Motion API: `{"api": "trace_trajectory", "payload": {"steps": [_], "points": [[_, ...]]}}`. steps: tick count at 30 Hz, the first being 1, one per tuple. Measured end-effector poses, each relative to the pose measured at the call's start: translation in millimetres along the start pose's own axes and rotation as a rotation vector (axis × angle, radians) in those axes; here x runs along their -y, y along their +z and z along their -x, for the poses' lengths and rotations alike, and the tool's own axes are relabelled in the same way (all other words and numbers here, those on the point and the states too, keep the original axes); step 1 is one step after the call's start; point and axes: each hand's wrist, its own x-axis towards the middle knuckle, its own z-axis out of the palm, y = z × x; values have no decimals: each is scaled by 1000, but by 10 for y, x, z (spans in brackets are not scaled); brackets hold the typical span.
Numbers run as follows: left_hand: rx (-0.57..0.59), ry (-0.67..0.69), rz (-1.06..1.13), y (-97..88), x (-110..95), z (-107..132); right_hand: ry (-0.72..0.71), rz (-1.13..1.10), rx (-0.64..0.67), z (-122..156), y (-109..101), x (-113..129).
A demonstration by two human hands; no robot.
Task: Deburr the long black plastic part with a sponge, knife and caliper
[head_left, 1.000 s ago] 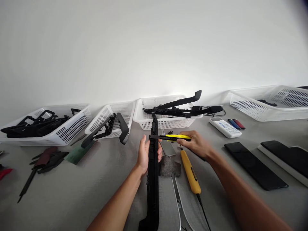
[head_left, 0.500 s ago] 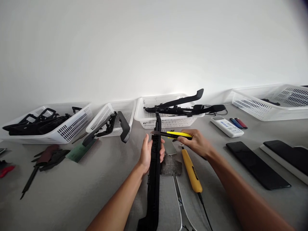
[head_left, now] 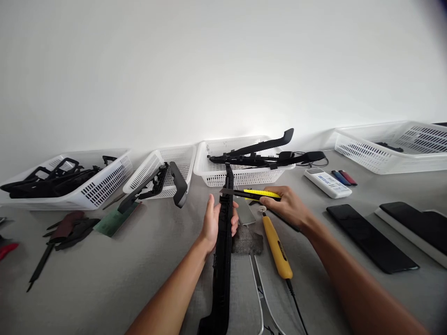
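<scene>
A long black plastic trim piece [head_left: 222, 265] runs away from me in the middle, with my left hand [head_left: 211, 225] wrapped round it near its far part. My right hand [head_left: 287, 204] is closed on a yellow and black utility knife [head_left: 261, 194]. The knife's blade [head_left: 230, 191] points left and lies across the trim piece, just beyond my left fingers; whether it touches the plastic I cannot tell. Below my right hand lies a yellow corded hand tool [head_left: 278, 249]. A grey fuzzy pad [head_left: 247, 241] rests right of the trim piece.
White baskets with black plastic parts stand along the wall: left basket [head_left: 104, 184], small basket [head_left: 139, 174], middle basket [head_left: 240, 178], right basket [head_left: 380, 160]. On the right lie a black phone-like slab [head_left: 372, 238] and a white meter [head_left: 327, 183]. A brown-handled tool [head_left: 64, 228] and a green sheet [head_left: 117, 219] lie left.
The knife has shifted very slightly to the right relative to the trim piece. The view has moved a little, and my left hand keeps its hold.
</scene>
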Motion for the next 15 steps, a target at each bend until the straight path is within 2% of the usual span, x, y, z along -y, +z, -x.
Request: {"api": "trace_trajectory", "payload": {"steps": [3, 7, 11, 15], "points": [[-5, 2, 5, 2, -3, 1, -13, 12, 46, 5, 10, 2], [0, 5, 5, 2, -6, -2, -16, 51, 3, 7, 7, -11], [-18, 1, -2, -3, -19, -8, -29, 44, 53, 1, -2, -18], [-20, 2, -15, -4, -42, -5, -3, 21, -38, -10, -5, -9]]}}
